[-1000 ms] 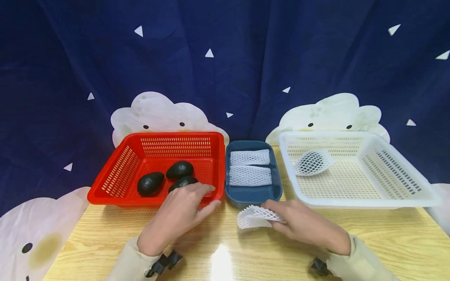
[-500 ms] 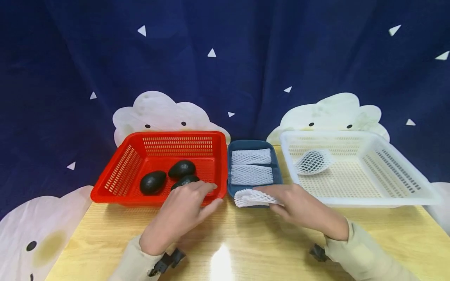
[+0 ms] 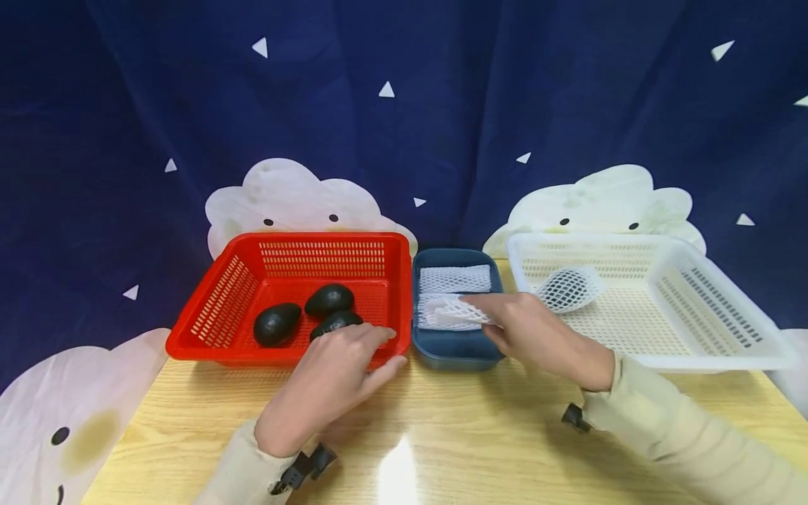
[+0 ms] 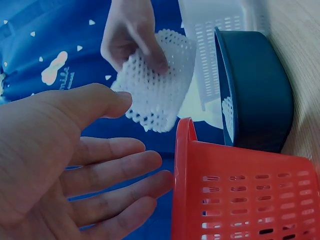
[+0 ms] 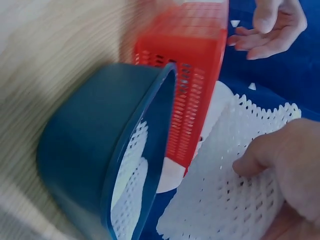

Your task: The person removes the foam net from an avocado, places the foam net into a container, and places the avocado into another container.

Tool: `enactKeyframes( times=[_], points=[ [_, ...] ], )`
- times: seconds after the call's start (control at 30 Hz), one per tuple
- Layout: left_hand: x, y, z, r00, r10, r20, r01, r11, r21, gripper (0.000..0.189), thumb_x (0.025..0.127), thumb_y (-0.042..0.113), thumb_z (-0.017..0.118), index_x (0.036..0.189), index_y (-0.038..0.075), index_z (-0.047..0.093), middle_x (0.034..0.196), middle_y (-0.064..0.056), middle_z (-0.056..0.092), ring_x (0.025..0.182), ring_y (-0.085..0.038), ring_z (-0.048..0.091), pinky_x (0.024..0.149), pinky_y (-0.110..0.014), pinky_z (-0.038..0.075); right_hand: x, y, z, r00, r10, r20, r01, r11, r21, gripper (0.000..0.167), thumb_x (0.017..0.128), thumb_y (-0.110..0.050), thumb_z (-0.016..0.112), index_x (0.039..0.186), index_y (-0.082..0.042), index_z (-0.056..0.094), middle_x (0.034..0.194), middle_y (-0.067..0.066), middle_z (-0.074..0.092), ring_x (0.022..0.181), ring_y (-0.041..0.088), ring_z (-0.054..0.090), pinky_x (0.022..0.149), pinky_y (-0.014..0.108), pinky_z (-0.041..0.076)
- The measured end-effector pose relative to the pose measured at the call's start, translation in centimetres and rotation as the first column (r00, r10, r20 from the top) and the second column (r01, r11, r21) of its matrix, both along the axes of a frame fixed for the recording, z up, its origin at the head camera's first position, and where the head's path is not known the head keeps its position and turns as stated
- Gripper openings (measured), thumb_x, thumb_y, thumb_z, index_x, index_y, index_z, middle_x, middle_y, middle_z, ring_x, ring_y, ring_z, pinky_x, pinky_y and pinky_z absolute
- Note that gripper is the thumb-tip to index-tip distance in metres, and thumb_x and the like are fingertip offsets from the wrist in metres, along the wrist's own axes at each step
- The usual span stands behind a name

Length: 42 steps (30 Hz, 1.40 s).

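My right hand [image 3: 536,330] pinches a white foam net sleeve [image 5: 220,185] between thumb and fingers, above the dark blue bin [image 3: 457,354]. Two more foam net sleeves [image 3: 454,279] lie in that bin, the nearer one partly covered by the held one. My left hand [image 3: 337,379], fingers relaxed and apart, hovers at the front right corner of the red basket [image 3: 394,294] with nothing in it. Inside the basket sit three dark avocados [image 3: 278,324], one of them partly hidden behind the left hand.
A white basket [image 3: 719,361] stands to the right, with a net-wrapped avocado [image 3: 570,289] at its left side. All containers stand on a light wooden table [image 3: 480,449] before a dark blue curtain [image 3: 442,105] with white cloud prints.
My right hand has carried the foam net sleeve away from the table's front, up over the dark blue bin. My left hand has stayed nearly still by the red basket.
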State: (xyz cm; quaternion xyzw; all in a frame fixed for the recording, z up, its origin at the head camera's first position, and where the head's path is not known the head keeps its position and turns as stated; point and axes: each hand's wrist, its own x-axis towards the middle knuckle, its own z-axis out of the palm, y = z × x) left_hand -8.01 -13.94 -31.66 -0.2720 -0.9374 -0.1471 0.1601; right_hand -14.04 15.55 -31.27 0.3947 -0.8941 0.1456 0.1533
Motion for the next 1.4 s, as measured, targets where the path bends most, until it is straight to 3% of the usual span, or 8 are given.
enactKeyframes(
  times=[0.13,0.23,0.33,0.57,0.77,0.93,1.27,1.4],
  points=[
    [0.0,0.0,0.0,1.000,0.000,0.011,0.000,1.000,-0.002,0.023,0.093,0.041,0.075,0.096,0.018,0.072,0.075,0.009,0.062,0.066,-0.004,0.050,0.057,-0.018,0.042,-0.9,-0.3,0.2,0.999,-0.035,0.033,0.033,0.998,0.057,0.048,0.079,0.009,0.072,0.126,-0.003,0.071,0.061,-0.006,0.050,0.056,0.006,0.042,0.053,0.020,0.040],
    [0.1,0.1,-0.1,1.000,0.005,0.024,-0.004,1.000,-0.007,0.024,0.093,0.041,0.075,0.098,0.018,0.072,0.076,0.009,0.062,0.066,-0.004,0.049,0.058,-0.017,0.042,-1.6,-0.4,0.3,0.998,-0.046,0.048,0.042,0.995,0.089,0.046,0.080,0.009,0.072,0.125,-0.001,0.071,0.061,-0.004,0.053,0.054,0.006,0.043,0.051,0.020,0.041],
    [0.1,0.1,-0.2,1.000,0.008,0.029,-0.008,1.000,-0.012,0.024,0.092,0.041,0.075,0.099,0.018,0.073,0.074,0.010,0.060,0.066,-0.003,0.049,0.058,-0.017,0.041,-2.1,-0.6,0.4,0.998,-0.040,0.054,0.034,0.993,0.115,0.045,0.080,0.009,0.071,0.124,0.000,0.071,0.064,-0.001,0.061,0.054,0.005,0.045,0.051,0.020,0.043],
    [0.1,0.0,-0.2,1.000,-0.010,0.006,0.010,1.000,-0.005,0.024,0.091,0.040,0.077,0.098,0.017,0.073,0.073,0.009,0.059,0.065,-0.003,0.049,0.057,-0.017,0.042,-3.2,-0.9,0.6,0.993,-0.026,0.117,0.006,0.986,0.168,0.041,0.083,0.008,0.067,0.124,-0.001,0.072,0.064,-0.003,0.058,0.054,0.007,0.046,0.053,0.020,0.046],
    [0.1,0.1,-0.1,1.000,-0.017,-0.006,0.017,1.000,-0.009,0.024,0.092,0.040,0.076,0.099,0.017,0.074,0.076,0.008,0.064,0.067,-0.004,0.052,0.059,-0.019,0.046,-4.5,-1.1,0.5,0.988,-0.030,0.152,0.007,0.988,0.152,0.037,0.083,0.005,0.070,0.118,-0.005,0.075,0.083,0.007,0.077,0.055,0.009,0.053,0.054,0.023,0.048],
    [0.1,0.1,-0.1,1.000,-0.019,-0.017,0.019,1.000,-0.011,0.024,0.092,0.040,0.076,0.099,0.017,0.074,0.076,0.008,0.065,0.067,-0.004,0.053,0.058,-0.019,0.046,-5.6,-1.6,0.3,0.981,-0.050,0.189,0.023,0.989,0.144,0.036,0.084,0.005,0.069,0.116,-0.009,0.078,0.097,0.007,0.080,0.058,0.009,0.055,0.055,0.023,0.048],
    [0.1,0.1,-0.2,1.000,-0.017,-0.017,0.017,1.000,-0.013,0.023,0.092,0.039,0.076,0.097,0.017,0.074,0.073,0.009,0.062,0.065,-0.004,0.050,0.057,-0.018,0.044,-6.9,-2.4,-1.2,0.971,-0.052,0.234,0.006,0.981,0.196,0.031,0.082,0.006,0.068,0.106,-0.009,0.080,0.080,0.002,0.077,0.060,0.010,0.057,0.058,0.027,0.052],
    [0.0,0.2,-0.2,1.000,-0.022,-0.016,0.022,1.000,-0.015,0.022,0.092,0.039,0.075,0.095,0.017,0.073,0.072,0.010,0.059,0.065,-0.004,0.049,0.056,-0.018,0.042,-6.9,-2.7,-1.8,0.963,-0.062,0.262,0.000,0.973,0.231,0.031,0.084,0.004,0.068,0.112,-0.005,0.079,0.085,0.005,0.080,0.065,0.011,0.065,0.069,0.033,0.062]
  ],
)
